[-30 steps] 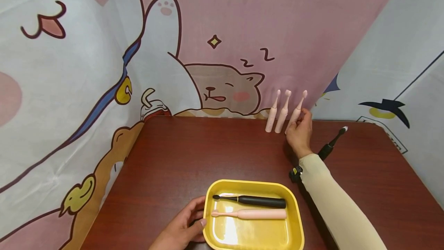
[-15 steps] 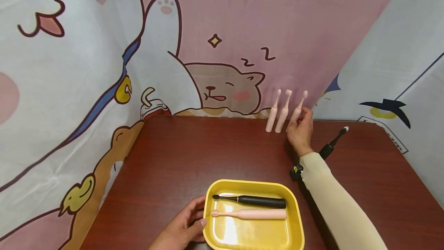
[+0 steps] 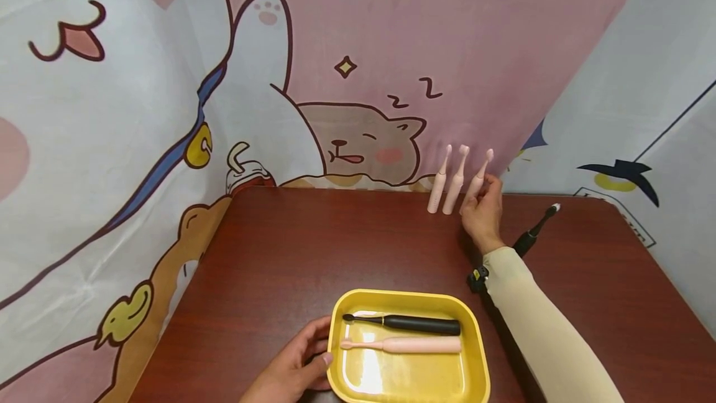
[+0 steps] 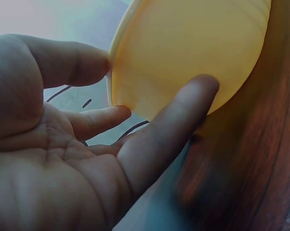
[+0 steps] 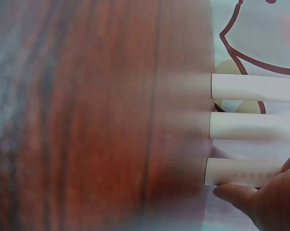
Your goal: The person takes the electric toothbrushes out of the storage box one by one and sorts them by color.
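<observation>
My right hand [image 3: 483, 213] grips the handle of a pale pink electric toothbrush [image 3: 477, 184], rightmost of three at the table's back edge. The other two, a left pink toothbrush [image 3: 438, 190] and a middle pink toothbrush [image 3: 455, 191], stand upright beside it. In the right wrist view, thumb and finger lie along the held handle [image 5: 231, 171] near its base. My left hand [image 3: 293, 362] touches the outer left side of a yellow tray [image 3: 403, 294] with extended fingers. Inside lie a black electric toothbrush [image 3: 422, 324] and a pink electric toothbrush [image 3: 422, 345], side by side.
Another black electric toothbrush [image 3: 528, 238] stands right of my right forearm, its lower part hidden behind the sleeve [image 3: 537, 310]. A cartoon-printed cloth [image 3: 363, 30] hangs behind the dark red wooden table [image 3: 313, 241], right along its back edge.
The head of the toothbrush in my right hand has shifted very slightly left and down. The left hand, the tray and the other toothbrushes stay where they were.
</observation>
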A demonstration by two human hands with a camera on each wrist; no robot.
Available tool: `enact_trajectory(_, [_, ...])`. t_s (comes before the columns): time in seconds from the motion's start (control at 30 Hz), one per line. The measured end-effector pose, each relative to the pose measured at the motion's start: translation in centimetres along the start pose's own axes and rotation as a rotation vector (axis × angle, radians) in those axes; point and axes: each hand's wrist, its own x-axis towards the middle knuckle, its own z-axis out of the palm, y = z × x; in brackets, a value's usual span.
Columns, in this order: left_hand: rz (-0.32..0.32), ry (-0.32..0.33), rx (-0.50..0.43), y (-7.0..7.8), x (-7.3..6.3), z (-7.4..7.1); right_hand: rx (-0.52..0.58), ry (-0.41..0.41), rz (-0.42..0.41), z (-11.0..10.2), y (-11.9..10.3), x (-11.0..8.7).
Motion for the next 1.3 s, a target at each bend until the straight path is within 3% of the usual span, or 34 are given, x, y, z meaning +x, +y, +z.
enact_trajectory(0.73, [-0.008, -0.005, 0.007, 0.0, 0.0, -0.1, 0.021, -0.051, 0.1, -0.3, -0.8, -0.6])
enact_trajectory(1.3, [0.034, -0.015, 0.032, 0.1, -0.2, 0.2, -0.013, -0.061, 0.231, -2.3, -4.5, -1.8])
